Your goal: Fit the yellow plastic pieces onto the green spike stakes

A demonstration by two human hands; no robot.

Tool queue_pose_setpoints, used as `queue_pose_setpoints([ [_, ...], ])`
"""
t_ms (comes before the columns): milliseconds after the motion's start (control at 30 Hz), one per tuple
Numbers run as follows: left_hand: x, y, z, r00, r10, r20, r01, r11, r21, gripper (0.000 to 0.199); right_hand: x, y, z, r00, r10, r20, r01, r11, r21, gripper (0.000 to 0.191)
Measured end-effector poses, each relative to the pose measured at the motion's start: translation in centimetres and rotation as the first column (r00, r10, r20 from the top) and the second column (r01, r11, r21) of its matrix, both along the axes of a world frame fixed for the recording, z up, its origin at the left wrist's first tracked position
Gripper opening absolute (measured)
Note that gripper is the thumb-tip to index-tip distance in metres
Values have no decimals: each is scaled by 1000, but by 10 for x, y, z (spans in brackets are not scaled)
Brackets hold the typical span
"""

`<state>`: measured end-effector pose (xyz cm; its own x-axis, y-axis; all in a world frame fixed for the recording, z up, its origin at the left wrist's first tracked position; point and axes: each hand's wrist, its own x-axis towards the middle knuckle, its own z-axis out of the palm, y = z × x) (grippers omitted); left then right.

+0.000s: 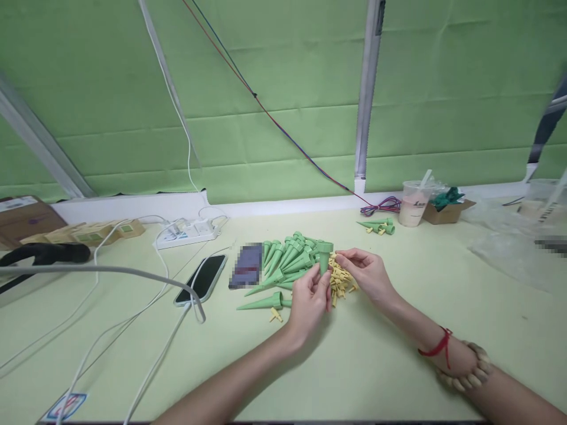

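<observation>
My left hand (309, 298) is closed around a green plastic watering spike (325, 250), its wide collar up. Beside the collar, my right hand (368, 274) pinches with thumb and forefinger at a small yellow T-shaped valve (334, 255), mostly hidden by the fingertips. Beneath and between the hands lies a heap of yellow valves (341, 280). A pile of green spikes (290, 254) spreads to the left of it. Nearer me, a single spike (261, 303) rests on the table with a loose yellow valve (276, 314) below it.
Left of the pile are a pixelated dark object (247, 265), a phone (202, 278), white cables and a power strip (188, 233). At the back right stand spikes with valves (378, 226), a drink cup (413, 205), a small cardboard box (447, 211) and plastic bags (500, 248).
</observation>
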<state>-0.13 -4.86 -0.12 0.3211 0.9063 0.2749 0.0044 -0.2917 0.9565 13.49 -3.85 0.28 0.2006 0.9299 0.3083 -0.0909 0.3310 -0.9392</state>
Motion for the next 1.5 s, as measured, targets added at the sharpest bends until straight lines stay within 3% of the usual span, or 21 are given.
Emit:
queue_pose_setpoints([
  [167,0,1,0,997,-40,66,46,995,-86,31,0,-1,-2,997,-34,62,31,998,53,26],
  [333,-2,7,1,997,2,79,1,999,-36,28,-4,-5,1,1000,-24,13,24,997,68,24],
  [433,-4,11,1,999,30,42,-31,999,16,27,-3,-4,3,983,101,-156,-115,990,-81,28],
  [500,-5,12,0,999,33,-3,-32,998,51,26,-1,-2,3,950,192,-248,-237,957,-167,29],
  [600,-5,13,-3,998,23,-57,-19,997,74,27,1,-1,4,918,281,-279,-340,921,-193,28],
  [733,-3,13,-8,1000,-5,-22,5,1000,-5,32,0,-4,6,926,316,-209,-356,914,-197,27],
  [867,-2,12,-7,1000,6,12,-5,998,-64,33,-3,-9,9,958,279,-62,-286,934,-214,28],
  [1067,-4,12,-6,984,151,-89,-149,988,34,32,-2,-11,9,932,137,335,-127,991,-51,30],
  [1200,-5,11,-6,978,169,-124,-158,983,96,30,-5,-14,4,870,116,479,-121,992,-19,34],
  [1333,-7,9,-5,970,150,-193,-116,978,176,27,-11,-18,-2,855,99,510,-150,987,61,38],
  [1500,-10,13,-7,933,214,-290,-140,956,257,27,-18,-19,-3,902,176,394,-212,976,48,40],
])
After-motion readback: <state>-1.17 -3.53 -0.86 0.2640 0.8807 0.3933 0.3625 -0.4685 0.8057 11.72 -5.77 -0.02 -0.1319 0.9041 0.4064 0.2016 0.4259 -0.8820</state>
